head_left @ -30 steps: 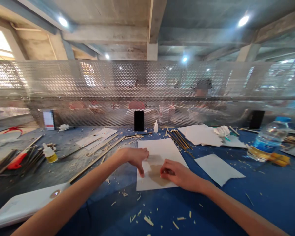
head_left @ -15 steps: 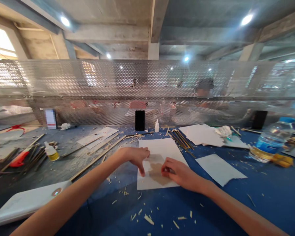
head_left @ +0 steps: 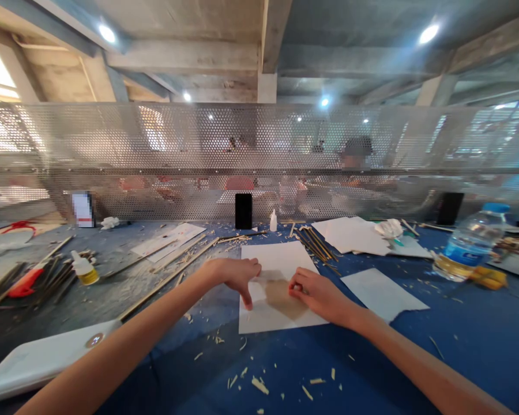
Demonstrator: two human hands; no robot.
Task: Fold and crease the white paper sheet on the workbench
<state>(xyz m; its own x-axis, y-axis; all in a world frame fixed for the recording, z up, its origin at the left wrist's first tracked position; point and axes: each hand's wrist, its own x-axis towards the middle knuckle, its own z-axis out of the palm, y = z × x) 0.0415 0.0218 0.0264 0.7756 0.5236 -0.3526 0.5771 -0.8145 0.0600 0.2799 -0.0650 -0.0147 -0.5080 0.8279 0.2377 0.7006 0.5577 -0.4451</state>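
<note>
Several pale shavings (head_left: 260, 385) were scattered at bottom centre. Mid-frame, one white sheet (head_left: 274, 253) was touched at its left by the left hand (head_left: 240, 274), thumb spread, nothing grasped; over its right part the right hand (head_left: 315, 292) was curled, its hold undeterminable. Behind, a black device (head_left: 243, 211) was stood before the perforated screen (head_left: 190, 153).

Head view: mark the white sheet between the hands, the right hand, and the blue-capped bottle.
White sheet (head_left: 273, 291): head view, shaded surface between the hands.
Right hand (head_left: 316, 293): head view, back of the hand.
Blue-capped bottle (head_left: 467, 250): head view, blue label on its side.
</note>
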